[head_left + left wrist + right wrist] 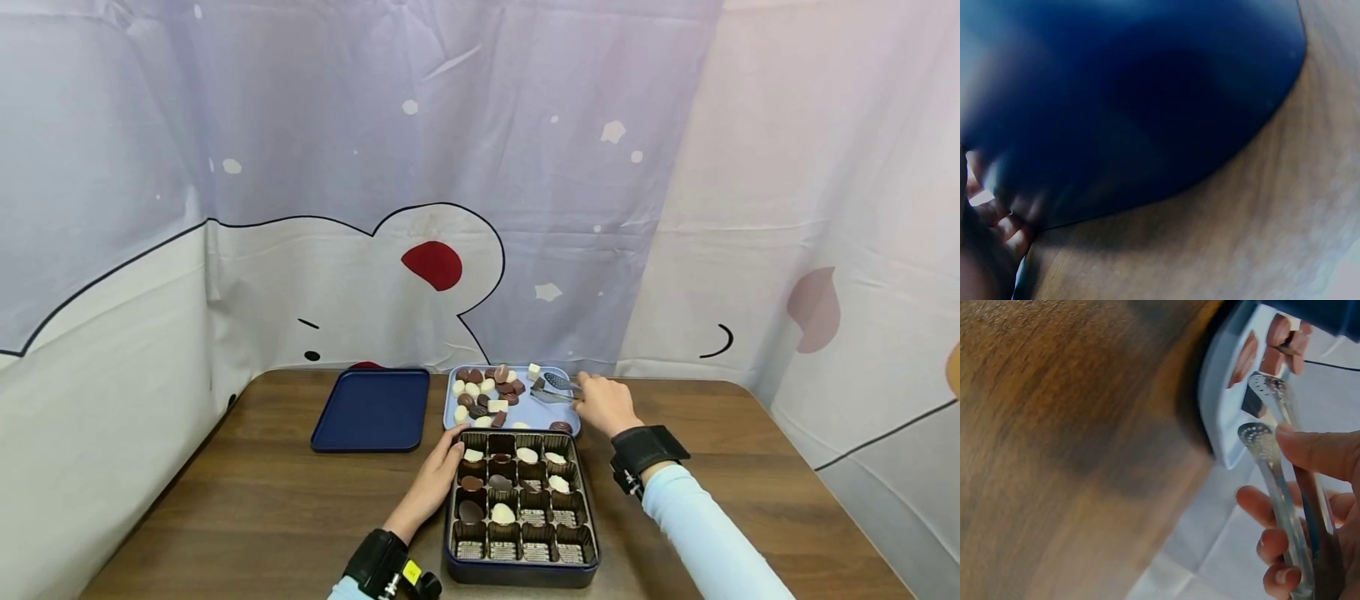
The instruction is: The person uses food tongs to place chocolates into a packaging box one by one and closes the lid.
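16-cell choc tin (525, 575) nearest, wide table (285, 517) wood L & R. L hand (431, 485) against tin's far-L corner; can't tell if gripping. R hand (607, 407), arm stretched fwd, holds tongs (1281, 500), tips apart by 1 dk choc (1252, 402) on lt-blue tray (536, 413) just beyond tin. Navy tray (371, 408) to its L; curtain (555, 208) behind far edge.

The tongs (1277, 487) are polished metal; the box's blurred wall (1166, 112) seems glossy.
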A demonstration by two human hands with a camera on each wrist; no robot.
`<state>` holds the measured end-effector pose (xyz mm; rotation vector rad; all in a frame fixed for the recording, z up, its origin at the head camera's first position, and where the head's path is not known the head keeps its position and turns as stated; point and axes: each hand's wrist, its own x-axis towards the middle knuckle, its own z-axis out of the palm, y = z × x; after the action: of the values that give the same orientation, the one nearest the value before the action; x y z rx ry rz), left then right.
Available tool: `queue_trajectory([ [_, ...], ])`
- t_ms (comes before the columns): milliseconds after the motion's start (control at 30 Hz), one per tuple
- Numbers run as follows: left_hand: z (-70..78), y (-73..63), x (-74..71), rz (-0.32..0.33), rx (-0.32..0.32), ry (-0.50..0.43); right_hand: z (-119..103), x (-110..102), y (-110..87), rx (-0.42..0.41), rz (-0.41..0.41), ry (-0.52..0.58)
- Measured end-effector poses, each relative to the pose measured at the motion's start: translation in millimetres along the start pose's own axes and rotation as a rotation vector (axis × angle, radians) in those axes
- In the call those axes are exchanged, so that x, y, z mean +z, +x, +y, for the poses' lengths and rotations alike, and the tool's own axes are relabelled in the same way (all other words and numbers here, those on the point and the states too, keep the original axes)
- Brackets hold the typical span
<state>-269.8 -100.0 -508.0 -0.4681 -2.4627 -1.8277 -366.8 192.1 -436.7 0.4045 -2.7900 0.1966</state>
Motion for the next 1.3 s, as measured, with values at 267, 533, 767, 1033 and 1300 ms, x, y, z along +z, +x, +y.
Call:
queue_trajectory([
  [267,-3.9,0.9,0.7,-0.01,-0.006,-0.001,1.1,7.0,1.0,-0.011,0.009,-0.004],
  [533,14.4,-4.5,-1.5,-0.012,-0.009,-0.005,3.5,-2.2,-6.4,-0.019,0.012,0.009],
  [767,36.2,-11.2,-4.3,-0.024,-0.024,-0.008,1.0,-15.7,-22.6,-0.054,0.032,0.039],
  [1033,37.3,-11.2,-4.6,-0.021,-0.027,-0.005,-17.4,-42.1,-53.3,-0.128,0.095,0.062],
  [1300,34.0,-10.0,-4.5,-0.011,-0.026,0.007,-36.9,-67.0,-92.9,-0.251,0.156,0.043],
])
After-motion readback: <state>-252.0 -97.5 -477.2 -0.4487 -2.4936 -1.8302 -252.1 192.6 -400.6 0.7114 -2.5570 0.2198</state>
